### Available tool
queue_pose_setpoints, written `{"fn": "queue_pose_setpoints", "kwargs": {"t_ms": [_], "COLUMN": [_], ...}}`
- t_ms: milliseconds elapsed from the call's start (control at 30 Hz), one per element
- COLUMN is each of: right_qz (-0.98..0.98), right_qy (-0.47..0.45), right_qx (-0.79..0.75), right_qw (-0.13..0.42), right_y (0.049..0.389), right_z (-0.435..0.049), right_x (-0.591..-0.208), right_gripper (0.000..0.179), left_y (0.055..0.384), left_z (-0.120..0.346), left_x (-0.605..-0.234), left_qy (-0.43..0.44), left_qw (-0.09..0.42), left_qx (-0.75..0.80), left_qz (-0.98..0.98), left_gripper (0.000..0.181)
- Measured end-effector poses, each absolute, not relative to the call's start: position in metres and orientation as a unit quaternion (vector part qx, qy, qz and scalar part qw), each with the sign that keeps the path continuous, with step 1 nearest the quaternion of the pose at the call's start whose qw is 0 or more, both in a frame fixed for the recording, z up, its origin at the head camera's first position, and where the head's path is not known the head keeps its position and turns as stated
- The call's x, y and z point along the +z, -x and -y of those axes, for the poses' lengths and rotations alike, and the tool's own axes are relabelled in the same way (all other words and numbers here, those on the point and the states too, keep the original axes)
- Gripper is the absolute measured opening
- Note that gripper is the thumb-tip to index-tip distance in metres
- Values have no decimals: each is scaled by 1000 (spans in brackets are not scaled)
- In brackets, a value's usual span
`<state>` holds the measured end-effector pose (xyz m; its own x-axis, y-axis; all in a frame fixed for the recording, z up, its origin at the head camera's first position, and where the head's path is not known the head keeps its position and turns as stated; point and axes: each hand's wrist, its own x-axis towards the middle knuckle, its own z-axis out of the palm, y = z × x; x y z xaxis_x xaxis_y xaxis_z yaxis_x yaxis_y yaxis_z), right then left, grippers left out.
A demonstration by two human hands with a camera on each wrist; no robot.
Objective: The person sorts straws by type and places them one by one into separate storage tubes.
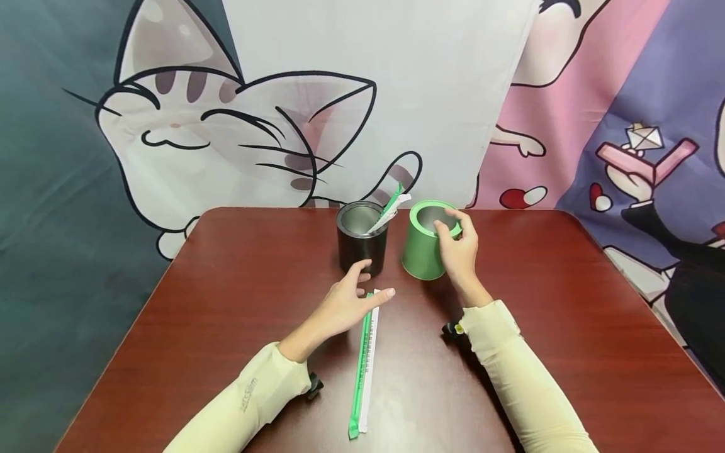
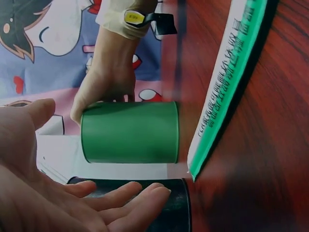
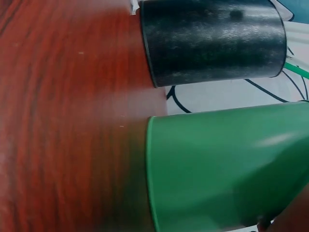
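A green can point(image 1: 423, 251) stands upright on the table, open at the top. My right hand point(image 1: 460, 251) grips its rim on the right side, with thumb and fingers at the opening. To the left stands a black can point(image 1: 361, 251), also upright, with green and white paper-wrapped straws point(image 1: 391, 211) leaning out of it. My left hand point(image 1: 345, 301) is spread just in front of the black can and holds nothing. Below that hand, a green wrapped straw point(image 1: 359, 377) and a white wrapped straw point(image 1: 369, 371) lie side by side; printed characters show on the white wrapper.
Both cans stand near the far edge of the reddish-brown table point(image 1: 238, 283). A cartoon-printed cloth point(image 1: 430, 94) hangs right behind that edge. At the far right, a dark shape point(image 1: 696, 308) is beside the table.
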<state>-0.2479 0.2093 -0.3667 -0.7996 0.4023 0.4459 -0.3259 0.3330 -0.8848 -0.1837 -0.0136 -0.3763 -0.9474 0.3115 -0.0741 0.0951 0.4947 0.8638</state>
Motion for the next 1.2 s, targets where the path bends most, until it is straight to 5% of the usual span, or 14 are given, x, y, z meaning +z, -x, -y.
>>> {"fn": "queue_pose_setpoints", "kwargs": {"t_ms": [1200], "right_qz": [756], "right_qy": [49], "right_qx": [577], "right_qw": [304], "right_y": [240], "right_z": [-204], "right_x": [-363], "right_gripper": [30], "left_y": [202], "left_z": [27], "left_x": [-406], "left_qy": [-125], "left_qw": [220], "left_qx": [394], "left_qz": [-883], "left_gripper": [74]}}
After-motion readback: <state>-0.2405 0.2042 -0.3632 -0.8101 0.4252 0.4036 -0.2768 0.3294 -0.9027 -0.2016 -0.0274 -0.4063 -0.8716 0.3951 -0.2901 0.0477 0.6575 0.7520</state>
